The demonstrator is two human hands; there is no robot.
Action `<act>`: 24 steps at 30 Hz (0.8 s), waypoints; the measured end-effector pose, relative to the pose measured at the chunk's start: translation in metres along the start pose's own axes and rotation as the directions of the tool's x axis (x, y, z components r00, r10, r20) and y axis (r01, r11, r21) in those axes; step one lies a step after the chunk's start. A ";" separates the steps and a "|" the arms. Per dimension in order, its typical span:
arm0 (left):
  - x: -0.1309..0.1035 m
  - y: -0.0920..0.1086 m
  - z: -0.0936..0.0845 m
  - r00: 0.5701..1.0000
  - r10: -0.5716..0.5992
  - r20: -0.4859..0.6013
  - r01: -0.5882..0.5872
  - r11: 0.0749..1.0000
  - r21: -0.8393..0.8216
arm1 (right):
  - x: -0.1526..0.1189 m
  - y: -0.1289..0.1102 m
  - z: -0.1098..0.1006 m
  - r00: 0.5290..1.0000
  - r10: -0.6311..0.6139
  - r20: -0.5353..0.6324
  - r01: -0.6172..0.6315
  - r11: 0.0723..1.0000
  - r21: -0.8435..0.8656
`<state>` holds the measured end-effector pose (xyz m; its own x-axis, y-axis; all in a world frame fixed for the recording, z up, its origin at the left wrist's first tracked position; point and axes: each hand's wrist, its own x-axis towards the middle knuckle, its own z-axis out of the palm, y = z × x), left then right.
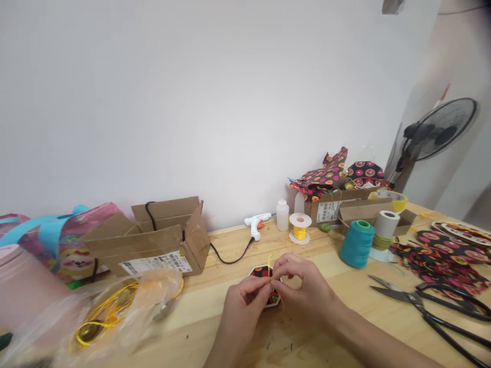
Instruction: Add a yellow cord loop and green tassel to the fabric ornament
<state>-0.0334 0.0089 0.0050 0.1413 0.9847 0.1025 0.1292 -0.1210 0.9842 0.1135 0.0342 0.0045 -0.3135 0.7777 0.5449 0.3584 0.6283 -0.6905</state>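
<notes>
Pinching closed, the left hand [242, 305] and right hand [305, 283] are gripping yellow cord [269, 262] over the white-rimmed patterned piece [261, 272] between them. That piece is looking light, stiff, the cord limp (slippery too, perhaps); edge holds are seeming surest, fingertip pinches suiting the cord.

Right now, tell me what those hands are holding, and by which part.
Left hand and right hand pinch yellow cord below its raised end, over the patterned piece; whether they grip the piece too is hidden.
</notes>
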 end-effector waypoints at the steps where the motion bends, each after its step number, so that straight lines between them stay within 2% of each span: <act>1: 0.000 0.000 0.000 1.000 0.016 0.000 -0.016 1.000 0.026 | 0.000 0.001 0.000 1.000 0.025 0.008 -0.025 1.000 0.015; 6: 0.000 0.001 -0.001 0.998 0.060 0.004 -0.060 0.989 0.138 | 0.000 0.003 0.001 0.995 0.085 0.044 -0.087 0.995 0.055; 16: -0.003 0.001 0.001 0.995 0.095 0.026 -0.098 0.957 0.274 | -0.002 0.000 0.006 0.994 0.113 -0.003 -0.113 0.993 0.039; 18: -0.002 0.002 0.002 0.996 0.079 0.032 -0.084 0.967 0.239 | -0.001 -0.001 0.007 0.990 0.139 -0.018 -0.138 0.989 0.044; 24: -0.002 0.005 0.002 0.998 -0.055 0.010 0.055 0.995 -0.086 | 0.003 -0.003 0.006 0.972 0.234 -0.017 -0.230 0.964 0.132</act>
<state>-0.0308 0.0065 0.0092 0.1433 0.9885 0.0472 0.0520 -0.0551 0.9971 0.1064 0.0342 0.0058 -0.2058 0.9035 0.3760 0.3020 0.4241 -0.8538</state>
